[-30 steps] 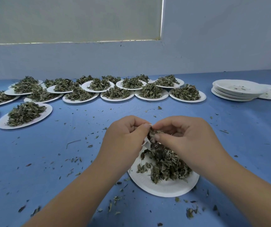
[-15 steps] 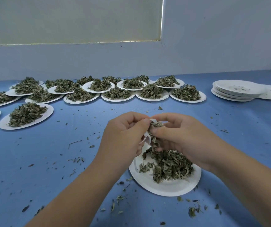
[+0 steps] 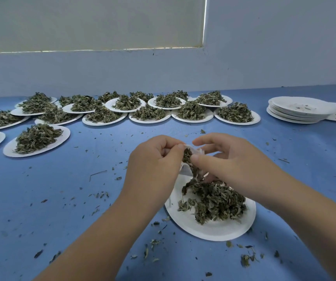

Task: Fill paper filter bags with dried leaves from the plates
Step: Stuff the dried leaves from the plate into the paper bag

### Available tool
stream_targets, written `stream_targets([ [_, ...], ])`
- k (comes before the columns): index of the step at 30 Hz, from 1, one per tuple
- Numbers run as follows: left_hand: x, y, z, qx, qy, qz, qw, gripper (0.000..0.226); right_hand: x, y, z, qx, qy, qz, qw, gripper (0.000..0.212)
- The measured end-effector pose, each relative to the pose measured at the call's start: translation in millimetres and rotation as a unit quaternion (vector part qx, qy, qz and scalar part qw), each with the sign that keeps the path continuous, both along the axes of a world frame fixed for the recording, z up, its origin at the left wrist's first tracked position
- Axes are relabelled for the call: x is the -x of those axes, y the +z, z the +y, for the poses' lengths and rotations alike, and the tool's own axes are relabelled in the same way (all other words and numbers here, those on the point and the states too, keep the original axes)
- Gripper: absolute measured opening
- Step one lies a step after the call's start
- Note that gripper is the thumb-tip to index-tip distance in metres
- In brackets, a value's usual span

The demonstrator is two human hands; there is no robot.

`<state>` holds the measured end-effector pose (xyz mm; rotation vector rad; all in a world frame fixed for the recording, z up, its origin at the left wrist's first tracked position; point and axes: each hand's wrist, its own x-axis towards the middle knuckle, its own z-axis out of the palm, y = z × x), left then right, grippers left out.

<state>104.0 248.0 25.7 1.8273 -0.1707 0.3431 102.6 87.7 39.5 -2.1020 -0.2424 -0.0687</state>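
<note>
Both hands meet just above the far edge of the near plate (image 3: 209, 230), a white paper plate on the blue table (image 3: 82, 199) with a heap of dried leaves (image 3: 213, 201) on it. The left hand (image 3: 155, 165) is curled shut, its thumb and forefinger pinching the rim of a small white paper bag (image 3: 195, 151), which hangs above the plate's far left edge; most of the bag is hidden behind the fingers. The right hand (image 3: 230, 161) is pinched on a clump of leaves, thumb and forefinger pressing it at the bag's mouth, the other fingers loosely spread. A dark strand of leaves trails from the clump down to the heap on the plate. Beyond the near plate, well apart, rows of filled plates (image 3: 191, 112) run along the far side of the table, each with its own mound of leaves, and one more filled plate (image 3: 36, 138) sits far to the left of the near plate. Far to the right of it stands a stack of empty plates (image 3: 299, 110). Loose leaf crumbs (image 3: 248, 258) lie scattered on the table around the near plate.
</note>
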Motion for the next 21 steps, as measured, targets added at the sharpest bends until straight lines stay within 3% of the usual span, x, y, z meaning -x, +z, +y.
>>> stream_targets([
  [5, -1, 0, 1, 0.031, 0.007, 0.018, 0.999, 0.013, 12, 2, -2, 0.021, -0.002, -0.080, 0.997, 0.034],
  [12, 0, -1, -3, 0.034, -0.011, 0.020, 0.999, 0.014, 9, -2, 2, 0.095, -0.055, -0.180, 0.977, 0.016],
  [15, 2, -1, -4, 0.034, -0.029, 0.016, 0.999, 0.015, 3, -4, 0, 0.099, -0.077, -0.136, 0.983, 0.027],
  [17, 3, -1, -6, 0.042, -0.046, 0.017, 0.998, 0.016, -2, -3, 1, 0.054, -0.056, -0.044, 0.996, 0.036],
  [19, 4, -1, -7, 0.034, -0.062, 0.016, 0.997, 0.016, -8, -1, 5, -0.019, -0.016, 0.042, 0.999, 0.027],
  [21, 5, -2, -8, 0.024, -0.072, 0.015, 0.997, 0.014, -16, -1, 9, -0.016, -0.002, 0.050, 0.999, 0.013],
])
